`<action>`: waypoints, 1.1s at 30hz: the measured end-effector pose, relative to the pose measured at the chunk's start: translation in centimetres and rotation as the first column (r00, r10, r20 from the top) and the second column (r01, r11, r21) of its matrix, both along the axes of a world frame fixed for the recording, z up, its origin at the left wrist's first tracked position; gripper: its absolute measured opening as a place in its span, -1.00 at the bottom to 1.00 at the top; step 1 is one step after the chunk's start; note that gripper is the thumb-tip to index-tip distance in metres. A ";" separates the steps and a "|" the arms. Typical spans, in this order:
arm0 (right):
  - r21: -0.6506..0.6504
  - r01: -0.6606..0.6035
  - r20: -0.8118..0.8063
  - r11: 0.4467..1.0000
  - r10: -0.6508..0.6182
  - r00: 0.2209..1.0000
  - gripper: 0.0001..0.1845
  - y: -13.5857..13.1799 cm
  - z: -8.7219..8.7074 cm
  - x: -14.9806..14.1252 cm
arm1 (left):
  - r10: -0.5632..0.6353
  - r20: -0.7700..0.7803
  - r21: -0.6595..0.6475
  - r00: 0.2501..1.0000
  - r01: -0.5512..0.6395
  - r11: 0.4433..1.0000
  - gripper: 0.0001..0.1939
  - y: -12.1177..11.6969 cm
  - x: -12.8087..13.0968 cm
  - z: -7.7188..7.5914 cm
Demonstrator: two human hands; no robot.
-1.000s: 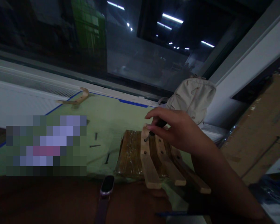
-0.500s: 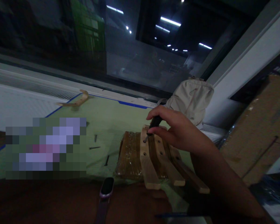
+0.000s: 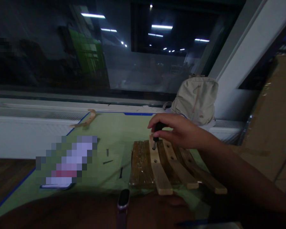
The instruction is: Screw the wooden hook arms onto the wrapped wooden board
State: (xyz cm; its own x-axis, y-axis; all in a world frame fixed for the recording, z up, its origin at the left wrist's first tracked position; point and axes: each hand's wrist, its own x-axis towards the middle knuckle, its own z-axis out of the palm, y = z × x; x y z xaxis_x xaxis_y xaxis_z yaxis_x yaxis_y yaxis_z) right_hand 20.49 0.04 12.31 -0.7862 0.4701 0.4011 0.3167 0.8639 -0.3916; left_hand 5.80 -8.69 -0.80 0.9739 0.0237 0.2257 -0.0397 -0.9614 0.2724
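Three wooden slats [image 3: 175,165] are lying fanned over a tape-wrapped block [image 3: 140,165] on the green mat [image 3: 114,133], and we are counting three loose screws [image 3: 108,161] left of our grip. Our right hand [image 3: 178,132] is closing its fingers [image 3: 157,135] tightly around a dark-handled screwdriver [image 3: 157,130], whose tip is pressing into the leftmost slat directly below the grip. Our left forearm, wearing one wristband [image 3: 122,202], is lying across the near edge; we cannot tell how its hand is set. One beige backpack [image 3: 196,98] is sitting beyond the grip.
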 end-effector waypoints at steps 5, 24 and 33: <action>0.290 0.289 0.094 0.912 -0.328 0.940 -0.69 0.0 -0.7 -0.6 | -0.090 0.025 0.034 0.996 0.089 0.995 -0.79 0.3 0.1 0.0; 0.231 0.337 0.168 0.913 -0.378 0.910 -0.70 -0.9 0.1 -0.2 | -0.077 0.048 0.043 0.996 0.075 0.996 -0.74 -0.3 -0.1 0.2; 0.012 0.042 0.077 0.999 -0.043 0.996 -0.92 -0.5 0.5 0.2 | -0.057 0.049 0.103 0.997 0.052 0.993 -0.78 -0.8 -0.1 0.4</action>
